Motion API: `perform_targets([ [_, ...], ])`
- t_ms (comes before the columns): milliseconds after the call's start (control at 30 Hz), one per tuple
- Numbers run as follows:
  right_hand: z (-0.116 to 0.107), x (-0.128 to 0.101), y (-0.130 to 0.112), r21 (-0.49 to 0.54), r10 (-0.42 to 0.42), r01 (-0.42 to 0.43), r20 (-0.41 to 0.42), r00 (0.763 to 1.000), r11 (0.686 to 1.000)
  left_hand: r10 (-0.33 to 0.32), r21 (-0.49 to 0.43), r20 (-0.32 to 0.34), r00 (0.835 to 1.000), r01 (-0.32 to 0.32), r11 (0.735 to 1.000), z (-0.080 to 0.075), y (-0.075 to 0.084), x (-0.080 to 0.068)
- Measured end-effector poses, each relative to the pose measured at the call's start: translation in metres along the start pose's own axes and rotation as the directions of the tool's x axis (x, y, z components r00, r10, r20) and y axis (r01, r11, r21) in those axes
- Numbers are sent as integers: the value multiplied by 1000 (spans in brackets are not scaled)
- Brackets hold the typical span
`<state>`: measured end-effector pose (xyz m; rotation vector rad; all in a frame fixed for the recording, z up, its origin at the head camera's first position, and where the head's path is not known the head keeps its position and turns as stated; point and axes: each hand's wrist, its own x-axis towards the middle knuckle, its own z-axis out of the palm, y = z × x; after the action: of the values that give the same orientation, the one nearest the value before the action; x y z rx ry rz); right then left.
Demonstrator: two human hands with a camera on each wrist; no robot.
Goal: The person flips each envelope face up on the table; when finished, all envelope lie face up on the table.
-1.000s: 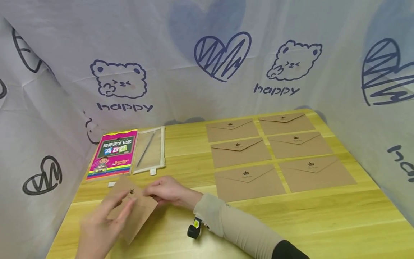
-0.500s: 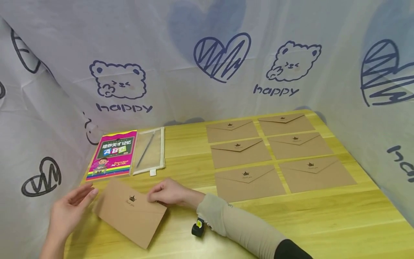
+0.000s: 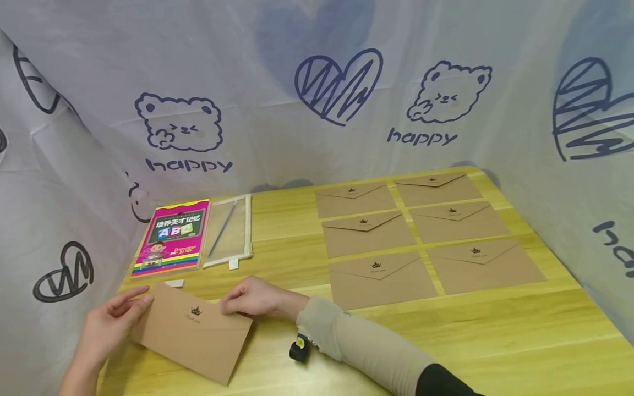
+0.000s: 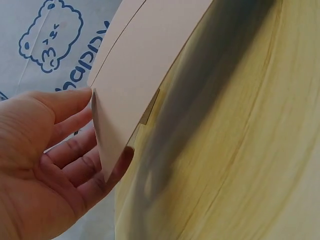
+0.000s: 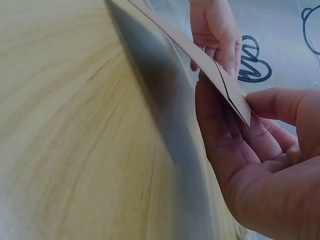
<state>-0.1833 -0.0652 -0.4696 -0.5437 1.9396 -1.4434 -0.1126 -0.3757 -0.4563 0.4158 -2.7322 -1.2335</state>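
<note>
A brown kraft envelope (image 3: 193,335) with a crown print and small lettering is held tilted above the near left part of the table. My right hand (image 3: 257,297) pinches its upper right corner; in the right wrist view the thumb lies on one face and curled fingers on the other. At the opposite end, my left hand (image 3: 111,322) holds the upper left edge. The left wrist view has its thumb tip (image 4: 82,100) at the envelope's edge, with the other fingers partly hidden behind the paper. A blurred shadow lies on the wood below the envelope.
Several matching envelopes (image 3: 381,280) lie flap up in two columns on the yellow wooden table (image 3: 446,341). At the back left are a pink ABC booklet (image 3: 173,236) and a clear zip pouch (image 3: 235,231) with a dark pencil-like stick inside. Printed cloth (image 3: 277,132) surrounds the table.
The envelope has turned from steeply angled to facing the head camera. My left hand drew back left from the envelope's face, then came to its left edge. My right hand kept its grip.
</note>
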Motion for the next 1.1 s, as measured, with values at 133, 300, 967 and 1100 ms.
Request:
perform_targets([
  [133, 1, 2, 0, 14, 12, -12, -17, 1000, 1000, -16, 8, 8, 1000, 15, 1000, 1, -1, -1],
  [300, 1, 6, 3, 167, 51, -51, 3, 999, 985, -45, -16, -38, 998, 44, 999, -3, -4, -2],
  [967, 5, 18, 13, 284, 38, 14, -178, 983, 959, -223, 80, -85, 971, 230, 970, -10, -31, -5],
  [1100, 8, 20, 10, 152, 10, 27, -232, 973, 988, -190, 125, -82, 978, 199, 972, -9, -29, -5],
])
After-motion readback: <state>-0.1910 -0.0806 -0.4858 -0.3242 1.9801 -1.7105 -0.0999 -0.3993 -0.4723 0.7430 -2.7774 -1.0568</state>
